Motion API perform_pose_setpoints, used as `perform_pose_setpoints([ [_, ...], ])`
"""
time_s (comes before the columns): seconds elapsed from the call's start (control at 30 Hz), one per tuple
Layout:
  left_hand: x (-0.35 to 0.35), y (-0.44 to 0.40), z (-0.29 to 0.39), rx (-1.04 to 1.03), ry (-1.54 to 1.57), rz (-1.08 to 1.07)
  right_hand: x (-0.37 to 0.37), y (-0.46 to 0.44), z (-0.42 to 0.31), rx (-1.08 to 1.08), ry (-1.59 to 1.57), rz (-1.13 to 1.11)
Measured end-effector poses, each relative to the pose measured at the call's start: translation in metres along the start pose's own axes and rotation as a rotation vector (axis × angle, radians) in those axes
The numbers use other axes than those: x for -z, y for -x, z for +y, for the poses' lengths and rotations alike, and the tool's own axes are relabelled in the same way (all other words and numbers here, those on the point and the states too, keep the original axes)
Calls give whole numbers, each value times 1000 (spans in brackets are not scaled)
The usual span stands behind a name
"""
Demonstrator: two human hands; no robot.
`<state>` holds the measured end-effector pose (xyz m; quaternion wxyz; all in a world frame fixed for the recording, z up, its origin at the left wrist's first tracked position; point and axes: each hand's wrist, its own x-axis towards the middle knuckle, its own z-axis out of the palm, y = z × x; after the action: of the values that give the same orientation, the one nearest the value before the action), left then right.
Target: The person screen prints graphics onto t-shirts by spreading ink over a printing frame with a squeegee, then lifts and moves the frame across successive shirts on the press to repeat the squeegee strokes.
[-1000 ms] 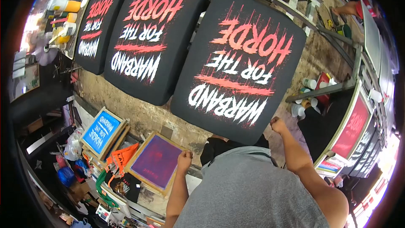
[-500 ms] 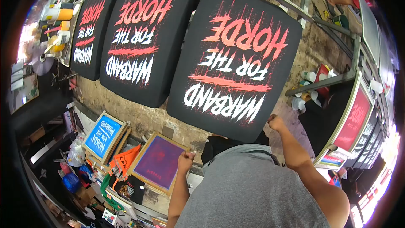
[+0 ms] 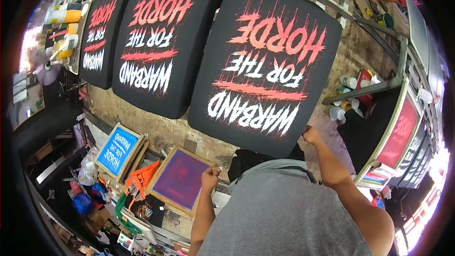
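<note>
Left hand [image 3: 210, 178] curled by framed screen [image 3: 178, 178]; right hand [image 3: 311, 135], well apart, curled at edge of black shirt [image 3: 265, 75], upper right of frame; cannot tell if gripping. Best keep off print [image 3: 275, 39].

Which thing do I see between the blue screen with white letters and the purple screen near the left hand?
An orange piece with dark lettering shows between the blue screen and the purple screen in the head view.
</note>
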<state>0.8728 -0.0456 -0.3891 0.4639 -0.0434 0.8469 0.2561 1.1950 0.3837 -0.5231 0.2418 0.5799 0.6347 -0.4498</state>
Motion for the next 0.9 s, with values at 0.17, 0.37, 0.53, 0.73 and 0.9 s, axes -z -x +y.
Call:
perform_pose_setpoints([
  [0.17,-1,-1,-10,-7,-32,42,7,6,-13,-14,22,-14],
  [0.37,0,4,4,29,-62,47,20,16,-35,-83,18,-32],
  [0.53,1,6,11,47,-121,59,23,17,-39,-88,48,-47],
  [0.73,0,2,-2,23,-110,64,22,15,-38,-125,31,-60],
  [0.9,2,6,6,15,-74,46,22,19,-36,-60,80,-27],
])
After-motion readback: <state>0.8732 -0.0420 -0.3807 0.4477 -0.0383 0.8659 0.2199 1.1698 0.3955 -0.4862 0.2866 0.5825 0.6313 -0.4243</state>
